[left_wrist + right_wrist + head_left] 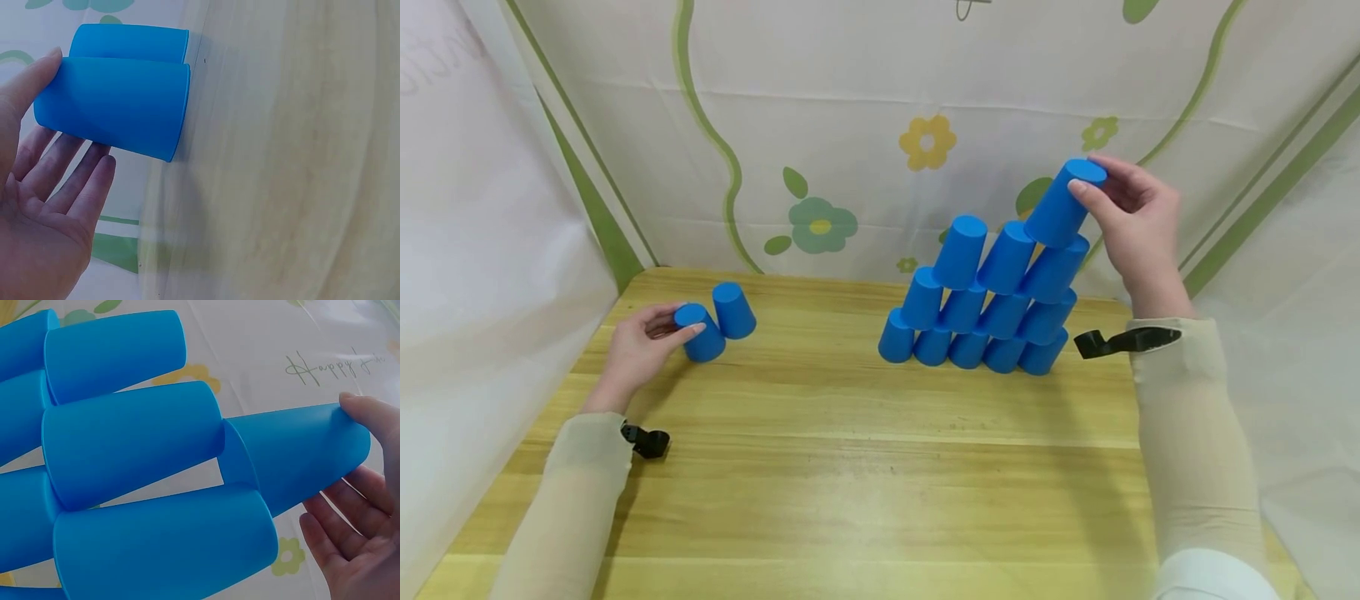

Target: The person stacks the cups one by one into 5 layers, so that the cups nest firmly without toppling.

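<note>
Blue cups stand upside down in a stacked pyramid (967,310), three full rows high, at the right of the table. My right hand (1138,212) pinches one more blue cup (1063,208) near its closed end, at the right end of the third row. In the right wrist view that cup's rim (240,456) sits across the ends of two cups below it. At the left, my left hand (643,346) holds an upside-down blue cup (703,340) between thumb and fingers. Right beside it stands another blue cup (734,312), partly hidden behind in the left wrist view.
The wooden table (820,467) reaches back to a white curtain (820,133) printed with flowers and vines. Further white curtain sides hang at the left and right. A black wrist mount sits on each sleeve.
</note>
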The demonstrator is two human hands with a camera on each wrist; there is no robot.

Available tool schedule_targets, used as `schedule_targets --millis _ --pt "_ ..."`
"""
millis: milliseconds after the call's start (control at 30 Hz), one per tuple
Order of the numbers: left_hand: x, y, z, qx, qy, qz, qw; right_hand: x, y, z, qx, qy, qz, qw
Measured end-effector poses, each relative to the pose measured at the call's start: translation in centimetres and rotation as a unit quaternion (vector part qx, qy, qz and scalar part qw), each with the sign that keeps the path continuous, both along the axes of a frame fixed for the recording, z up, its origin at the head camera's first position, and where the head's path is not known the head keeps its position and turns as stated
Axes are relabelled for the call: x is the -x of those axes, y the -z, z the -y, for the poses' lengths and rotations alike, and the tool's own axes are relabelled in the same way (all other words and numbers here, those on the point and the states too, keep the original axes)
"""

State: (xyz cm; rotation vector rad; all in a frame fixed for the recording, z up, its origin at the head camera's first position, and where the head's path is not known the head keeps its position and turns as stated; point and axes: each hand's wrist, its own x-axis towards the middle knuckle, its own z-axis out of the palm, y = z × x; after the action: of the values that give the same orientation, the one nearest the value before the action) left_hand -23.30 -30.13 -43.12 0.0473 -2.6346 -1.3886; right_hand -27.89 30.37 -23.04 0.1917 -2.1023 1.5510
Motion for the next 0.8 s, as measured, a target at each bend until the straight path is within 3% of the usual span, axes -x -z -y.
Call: schedule_targets --millis 333,633,800 --pt "0.1 -0.2 -0.7 -0.019 -0.014 -0.012 0.9996 -0.1 0.3 -0.1 0.024 -0.014 -0.007 0.9996" --pt "0.4 -2.9 -3.2 -0.027 -0.006 -0.043 0.9987 -0.1 0.5 0.0 0.021 -0.018 -0.005 0.9996" --pt "0.5 -4.0 -4.7 -0.024 0.014 -0.064 0.9976 0.0 0.6 0.1 0.019 -0.018 0.005 0.9997"
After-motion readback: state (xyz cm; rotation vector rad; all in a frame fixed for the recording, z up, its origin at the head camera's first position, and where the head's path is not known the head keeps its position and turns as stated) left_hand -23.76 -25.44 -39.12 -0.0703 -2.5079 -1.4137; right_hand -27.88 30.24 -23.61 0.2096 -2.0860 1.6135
